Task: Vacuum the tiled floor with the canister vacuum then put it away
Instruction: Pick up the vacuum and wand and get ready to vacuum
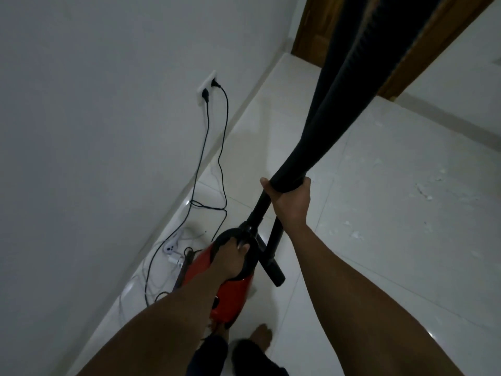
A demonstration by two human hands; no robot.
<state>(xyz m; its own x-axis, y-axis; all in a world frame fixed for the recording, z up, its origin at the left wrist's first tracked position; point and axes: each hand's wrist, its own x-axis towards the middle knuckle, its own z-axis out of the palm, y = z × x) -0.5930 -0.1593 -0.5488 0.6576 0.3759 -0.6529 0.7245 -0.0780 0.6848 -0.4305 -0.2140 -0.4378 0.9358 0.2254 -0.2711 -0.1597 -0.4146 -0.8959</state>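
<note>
Lower centre, left hand (233, 253) grips red vac (235, 299) handle, right hand (288, 202) holds hose (339, 104); scraps (356, 235) on tiles (379, 280) at right, so vacuuming & storing prob. both left.

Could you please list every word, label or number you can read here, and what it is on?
None can be read. The red plastic canister vacuum shows no legible label; the white wall socket plate and white power strip are too small and dim.
</note>
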